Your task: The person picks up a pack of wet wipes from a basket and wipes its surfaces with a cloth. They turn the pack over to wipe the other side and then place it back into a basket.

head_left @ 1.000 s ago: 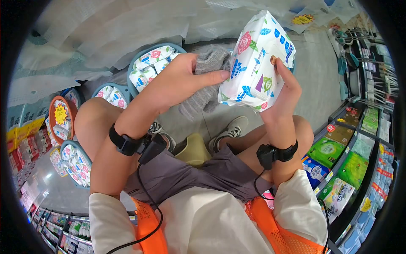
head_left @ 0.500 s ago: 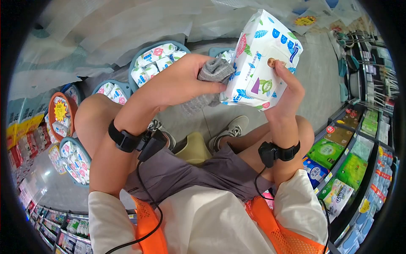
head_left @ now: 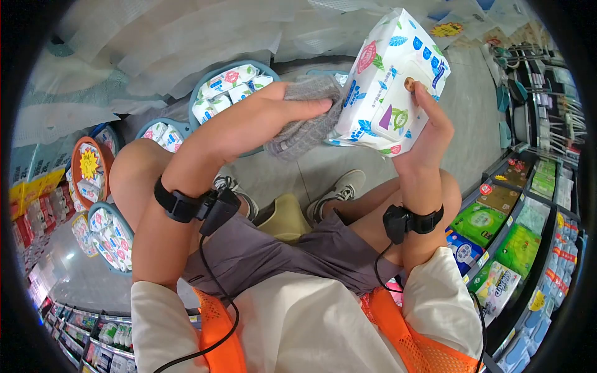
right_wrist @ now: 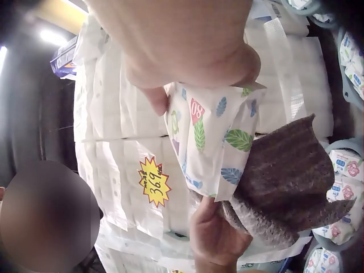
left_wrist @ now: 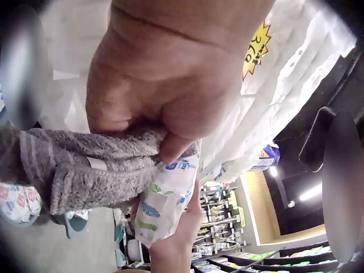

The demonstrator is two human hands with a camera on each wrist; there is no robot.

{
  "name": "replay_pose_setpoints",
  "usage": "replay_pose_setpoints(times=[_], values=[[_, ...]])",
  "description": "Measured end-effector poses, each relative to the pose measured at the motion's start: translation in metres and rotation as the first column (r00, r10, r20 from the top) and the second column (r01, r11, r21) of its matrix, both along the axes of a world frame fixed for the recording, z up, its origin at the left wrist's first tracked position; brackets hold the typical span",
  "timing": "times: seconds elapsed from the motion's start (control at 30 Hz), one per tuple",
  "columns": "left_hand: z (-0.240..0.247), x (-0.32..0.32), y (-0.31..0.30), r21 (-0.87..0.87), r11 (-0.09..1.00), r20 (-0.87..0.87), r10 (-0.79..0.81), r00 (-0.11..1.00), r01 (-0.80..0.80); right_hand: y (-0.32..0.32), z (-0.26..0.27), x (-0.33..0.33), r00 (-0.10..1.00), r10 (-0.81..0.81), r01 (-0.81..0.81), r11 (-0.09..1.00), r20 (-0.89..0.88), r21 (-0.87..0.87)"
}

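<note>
One white soft pack (head_left: pixel 368 102), leaf-printed, tilted, raised before the legs: gripped by the right hand (head_left: pixel 430 133), thumb over its face; probably slick, pliable, fairly weighty, best held broadly across both sides. One grey cloth (head_left: pixel 298 138), seemingly limp: fingers of the left hand (head_left: pixel 268 117) gripped it against the pack.

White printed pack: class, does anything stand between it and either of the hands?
Yes: a grey cloth lies between much of the left hand and the pack. Nothing visible separates the right hand from it.
</note>
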State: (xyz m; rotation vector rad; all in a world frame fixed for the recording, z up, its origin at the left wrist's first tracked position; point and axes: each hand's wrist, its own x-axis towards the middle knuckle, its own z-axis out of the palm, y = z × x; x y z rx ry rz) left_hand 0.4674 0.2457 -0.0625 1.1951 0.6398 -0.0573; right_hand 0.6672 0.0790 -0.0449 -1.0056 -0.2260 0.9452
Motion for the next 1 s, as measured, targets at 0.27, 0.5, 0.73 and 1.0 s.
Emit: replay_pose_setpoints(times=[0.27, 0.5, 0.73, 1.0], values=[[0.003, 0.003, -0.001, 0.224, 0.962, 0.105, -0.184, 0.977, 0.157, 0.000, 0.005, -0.001, 0.995, -0.050, 0.052, 0.998, -0.085, 0.023], [0.001, 0.006, 0.000, 0.358, 0.916, 0.236, -0.275, 0.932, 0.179, -0.001, 0.004, -0.001, 0.995, -0.033, 0.033, 0.999, -0.091, -0.007], [-0.012, 0.010, -0.007, 0.486, 0.874, 0.328, -0.193, 0.925, 0.010, 0.002, 0.005, -0.002, 0.994, 0.030, -0.034, 0.999, -0.107, -0.034], [-0.015, 0.011, -0.021, 0.448, 0.886, 0.346, -0.046, 0.937, -0.122, 0.010, 0.003, -0.008, 0.971, 0.057, -0.065, 0.998, -0.230, -0.027]])
